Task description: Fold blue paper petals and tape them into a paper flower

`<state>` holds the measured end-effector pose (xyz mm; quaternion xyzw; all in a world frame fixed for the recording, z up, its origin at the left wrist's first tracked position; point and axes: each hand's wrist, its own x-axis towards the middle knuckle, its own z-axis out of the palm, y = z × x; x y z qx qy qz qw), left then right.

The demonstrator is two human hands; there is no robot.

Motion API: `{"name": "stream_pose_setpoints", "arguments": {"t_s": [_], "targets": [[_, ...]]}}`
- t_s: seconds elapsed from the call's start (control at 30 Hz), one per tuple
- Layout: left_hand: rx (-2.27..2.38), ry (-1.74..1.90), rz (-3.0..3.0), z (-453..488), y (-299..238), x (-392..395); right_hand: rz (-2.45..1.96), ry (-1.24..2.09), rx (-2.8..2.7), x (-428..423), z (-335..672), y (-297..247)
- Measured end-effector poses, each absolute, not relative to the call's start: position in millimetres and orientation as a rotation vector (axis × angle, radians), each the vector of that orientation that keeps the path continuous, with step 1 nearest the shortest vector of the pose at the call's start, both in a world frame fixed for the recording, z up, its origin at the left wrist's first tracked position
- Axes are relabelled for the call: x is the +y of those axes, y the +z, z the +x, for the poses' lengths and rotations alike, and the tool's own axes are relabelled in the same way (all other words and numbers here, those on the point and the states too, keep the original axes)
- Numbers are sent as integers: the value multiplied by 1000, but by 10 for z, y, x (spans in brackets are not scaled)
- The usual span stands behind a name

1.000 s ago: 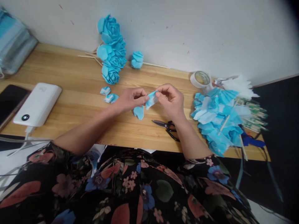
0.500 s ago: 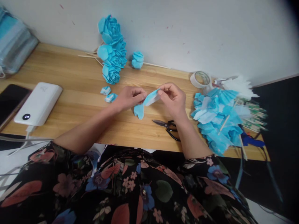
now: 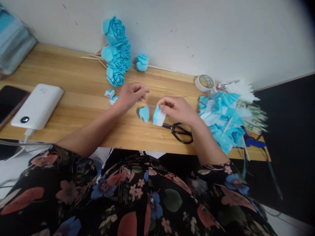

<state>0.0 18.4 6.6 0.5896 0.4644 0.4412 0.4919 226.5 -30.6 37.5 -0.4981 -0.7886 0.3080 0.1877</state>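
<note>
Pinched between the thumb and fingers of your right hand [image 3: 175, 108] is a blue-and-white piece [image 3: 159, 116], hanging by its upper edge above the near part of the table [image 3: 78, 95]. Your left hand [image 3: 133, 94] is apart from it, fingers curled in; nothing shows in them, and whether their tips meet you cannot tell from this view. Just under the held piece, its lower edge overlaps the blade end of the scissors [image 3: 171, 127] in view; whether the two touch is unclear. If they do, a downward or sideways drag could snag or nick the thin-looking material. Since only one edge is held, a loose pinch might let the piece twist or drop, and too hard a pinch could crease it. A loose blue piece [image 3: 144, 113] lies between your hands, so a careless sweep of either might shift it. Your left wrist also sits right beside two small folded pieces [image 3: 109, 93], and drawing that forearm across could brush them out of place or flatten them beneath your arm.
</note>
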Motion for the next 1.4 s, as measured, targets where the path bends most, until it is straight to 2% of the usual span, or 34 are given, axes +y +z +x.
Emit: {"name": "stream_pose_setpoints", "arguments": {"t_s": [0.13,0.23,0.37,0.63,0.77,0.97,1.07,1.27,1.4], "targets": [[1116,1064,1471,12,40,176,-1717,382,-2458,-350,2158,198],[1088,1053,1536,16,30,163,-1700,301,-2536,-364,2145,141],[1091,1077,1586,1,32,163,-1546,445,-2379,-392,2212,204],[1084,1105,1613,-24,49,179,-1284,993,-1790,-462,2275,454],[1070,1068,1645,-28,21,171,-1468,1199,-1753,-344,2233,292],[970,816,2114,-48,-54,178,-1705,735,-2282,-287,2101,188],[905,639,2338,-40,-43,171,-1742,637,-2374,-322,2074,235],[861,570,2157,-9,-33,116,-1797,500,-2441,-361,2077,242],[759,506,2298,-6,-67,100,-1857,354,-2471,-352,2070,260]]}}
